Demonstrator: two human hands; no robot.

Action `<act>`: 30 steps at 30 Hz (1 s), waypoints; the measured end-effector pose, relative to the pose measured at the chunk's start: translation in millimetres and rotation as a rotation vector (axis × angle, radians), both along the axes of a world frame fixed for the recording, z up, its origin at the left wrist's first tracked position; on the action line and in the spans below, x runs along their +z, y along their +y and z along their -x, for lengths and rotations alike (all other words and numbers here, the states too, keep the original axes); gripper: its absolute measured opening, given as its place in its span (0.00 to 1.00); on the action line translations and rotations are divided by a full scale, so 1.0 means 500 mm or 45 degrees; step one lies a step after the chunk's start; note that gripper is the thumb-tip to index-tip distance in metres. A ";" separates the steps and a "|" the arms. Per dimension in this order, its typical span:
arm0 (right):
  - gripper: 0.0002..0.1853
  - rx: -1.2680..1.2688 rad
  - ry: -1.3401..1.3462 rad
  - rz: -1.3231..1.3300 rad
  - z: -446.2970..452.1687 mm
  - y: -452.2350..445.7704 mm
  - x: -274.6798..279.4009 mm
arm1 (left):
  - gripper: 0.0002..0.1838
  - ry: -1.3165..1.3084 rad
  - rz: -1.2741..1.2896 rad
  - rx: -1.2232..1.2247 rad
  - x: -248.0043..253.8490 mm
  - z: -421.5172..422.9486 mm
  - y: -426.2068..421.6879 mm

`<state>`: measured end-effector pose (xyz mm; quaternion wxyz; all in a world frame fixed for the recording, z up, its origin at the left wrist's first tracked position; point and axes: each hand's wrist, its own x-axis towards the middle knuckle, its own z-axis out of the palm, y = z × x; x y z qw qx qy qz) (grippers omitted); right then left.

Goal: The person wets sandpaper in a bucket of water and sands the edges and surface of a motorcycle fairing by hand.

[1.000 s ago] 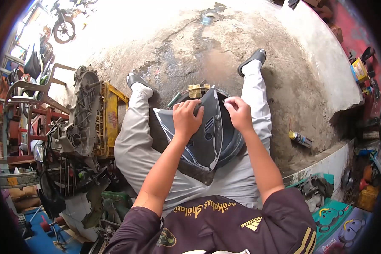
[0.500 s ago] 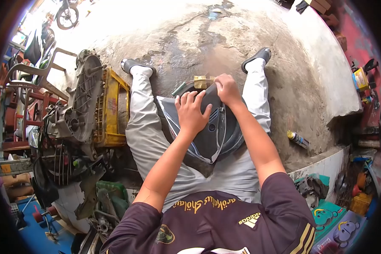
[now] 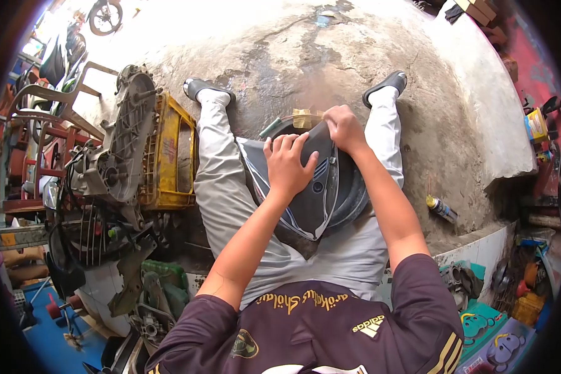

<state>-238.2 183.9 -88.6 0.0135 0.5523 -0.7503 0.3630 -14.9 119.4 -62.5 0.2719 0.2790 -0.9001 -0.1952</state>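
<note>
A dark grey triangular piece [image 3: 311, 212] with pale edging, thin stripes and a small round mark lies between my legs. It looks flexible, but its kind is unclear. My right hand [image 3: 346, 129] pinches its far corner between thumb and fingers. My left hand [image 3: 290, 165] rests on the piece's upper left part, fingers spread and thumb apart. Under the piece, a black tyre [image 3: 354, 202] shows along the right side. Just past the fingers are a yellowish taped block [image 3: 306, 118] and a small green cylinder [image 3: 270, 128].
A yellow crate [image 3: 168, 156] and a large metal engine casing [image 3: 126, 140] stand left of my legs. A spray can [image 3: 441, 209] lies on the concrete floor to the right. A low tiled ledge [image 3: 474, 246] runs behind it, with boxes and parts near my right elbow.
The view has shifted slightly, moving the scene a little to the right. My right hand stays at the piece's far corner. My left hand stays on it, with little visible change.
</note>
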 end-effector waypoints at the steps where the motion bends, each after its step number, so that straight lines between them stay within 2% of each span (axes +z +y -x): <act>1: 0.05 0.000 -0.001 0.000 0.003 0.001 -0.003 | 0.28 0.006 -0.010 -0.002 0.002 0.000 -0.001; 4: 0.04 -0.106 -0.009 -0.005 0.002 0.006 -0.004 | 0.27 0.015 -0.014 -0.007 0.000 -0.002 0.002; 6: 0.04 0.020 0.051 0.014 -0.015 0.004 -0.006 | 0.27 0.026 -0.004 -0.011 -0.001 0.000 0.000; 8: 0.05 0.002 0.049 0.036 -0.011 0.005 -0.001 | 0.26 0.026 -0.022 -0.004 0.000 0.001 0.002; 11: 0.05 -0.125 -0.001 0.009 -0.011 0.006 -0.002 | 0.25 0.032 -0.005 0.004 0.000 0.003 0.004; 13: 0.05 0.061 0.023 0.027 -0.025 0.003 -0.006 | 0.25 0.059 0.004 -0.016 -0.010 0.000 0.001; 18: 0.05 -0.095 0.041 -0.013 -0.003 0.009 -0.012 | 0.25 0.108 -0.024 -0.087 -0.030 -0.020 0.007; 20: 0.05 0.086 0.211 -0.017 -0.013 0.008 -0.010 | 0.25 0.053 0.014 -0.113 -0.026 -0.027 0.011; 30: 0.08 0.048 0.253 0.045 0.004 0.010 -0.027 | 0.23 0.032 0.030 -0.117 -0.017 -0.032 0.016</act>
